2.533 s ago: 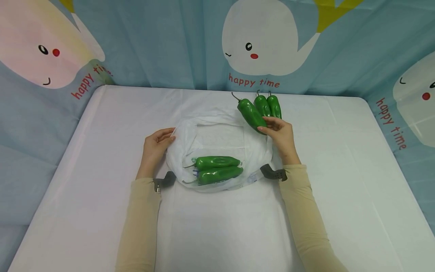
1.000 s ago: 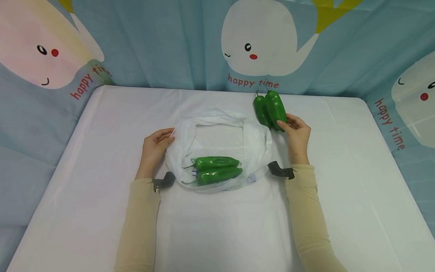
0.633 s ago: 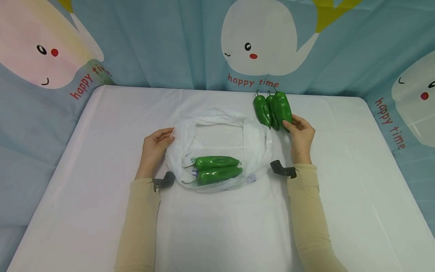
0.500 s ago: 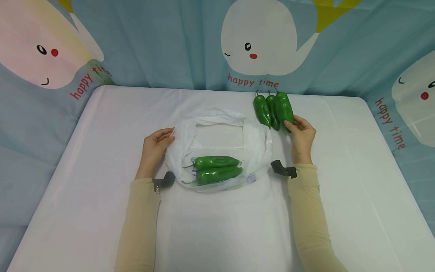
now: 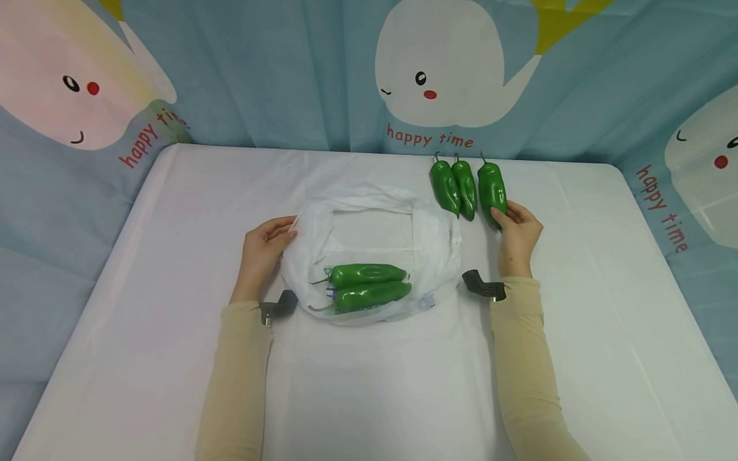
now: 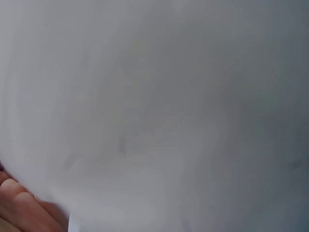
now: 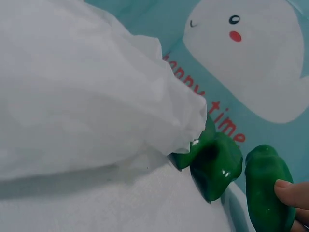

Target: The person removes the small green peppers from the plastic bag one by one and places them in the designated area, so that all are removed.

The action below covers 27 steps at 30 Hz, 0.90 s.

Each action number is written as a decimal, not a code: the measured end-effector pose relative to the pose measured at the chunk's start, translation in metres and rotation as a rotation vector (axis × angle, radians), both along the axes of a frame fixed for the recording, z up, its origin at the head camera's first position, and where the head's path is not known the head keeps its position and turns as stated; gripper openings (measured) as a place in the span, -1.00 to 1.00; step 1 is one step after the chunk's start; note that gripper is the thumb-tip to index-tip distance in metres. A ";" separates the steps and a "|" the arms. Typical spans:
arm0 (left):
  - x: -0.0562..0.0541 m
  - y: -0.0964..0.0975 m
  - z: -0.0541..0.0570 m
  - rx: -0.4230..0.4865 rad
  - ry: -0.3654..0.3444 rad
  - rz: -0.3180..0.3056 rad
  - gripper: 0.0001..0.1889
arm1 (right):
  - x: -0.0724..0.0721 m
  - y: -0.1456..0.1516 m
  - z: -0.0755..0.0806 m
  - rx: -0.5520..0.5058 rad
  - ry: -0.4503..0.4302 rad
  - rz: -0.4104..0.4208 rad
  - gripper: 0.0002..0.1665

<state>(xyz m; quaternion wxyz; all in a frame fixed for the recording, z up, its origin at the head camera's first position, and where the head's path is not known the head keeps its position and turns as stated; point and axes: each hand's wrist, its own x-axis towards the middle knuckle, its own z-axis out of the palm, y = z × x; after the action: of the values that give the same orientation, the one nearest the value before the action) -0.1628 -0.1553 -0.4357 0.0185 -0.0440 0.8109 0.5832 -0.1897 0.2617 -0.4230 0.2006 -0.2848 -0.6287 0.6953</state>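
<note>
My right hand (image 5: 520, 237) holds the lower end of a glossy green pepper (image 5: 492, 189), thumb on its near side, at the back right of the table. Just left of it two more green peppers (image 5: 444, 186) lie side by side, stems toward the back. With its thumb and fingers my left hand (image 5: 262, 251) pinches the left edge of a white plastic bag (image 5: 438, 269) whose mouth faces up. Inside the bag lie two green peppers (image 5: 369, 275), stems to the left. In the left wrist view the bag (image 6: 145, 106) fills nearly everything and hides most of the fingers.
A white cloth covers the table (image 5: 375, 384). Behind it hangs a blue curtain (image 5: 288, 77) printed with whales. Each wrist carries a dark camera mount (image 5: 483, 286). The bag's right side (image 7: 96, 87) stands near the loose peppers in the right wrist view.
From over the bag's back right edge, my right hand has carried its pepper rightward and down beside the other two, then slightly further right, leaving a gap. The left hand stays on the bag.
</note>
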 end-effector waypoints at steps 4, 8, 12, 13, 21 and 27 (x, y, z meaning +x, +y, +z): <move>0.000 0.000 -0.001 0.004 0.002 -0.002 -0.61 | 0.000 0.003 -0.001 -0.011 -0.042 -0.011 -0.53; 0.000 0.000 0.000 0.006 0.002 -0.005 -0.61 | 0.000 0.003 -0.003 0.042 -0.087 0.000 -0.53; 0.001 0.000 0.002 0.007 0.006 -0.008 -0.61 | 0.000 0.003 -0.005 0.136 -0.128 0.038 -0.53; 0.001 -0.001 0.002 0.007 0.008 -0.008 -0.61 | 0.000 0.004 -0.006 0.175 -0.145 0.055 -0.53; 0.001 0.000 0.001 0.006 0.005 -0.006 -0.61 | 0.002 0.010 -0.008 0.497 -0.212 0.246 -0.48; 0.001 -0.001 0.001 0.012 0.002 -0.005 -0.62 | 0.007 0.021 -0.001 0.556 -0.244 0.343 -0.47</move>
<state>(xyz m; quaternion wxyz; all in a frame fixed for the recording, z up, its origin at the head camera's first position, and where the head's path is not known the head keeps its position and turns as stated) -0.1623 -0.1562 -0.4351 0.0195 -0.0410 0.8076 0.5880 -0.1829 0.2824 -0.4238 0.0743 -0.1905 -0.8521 0.4818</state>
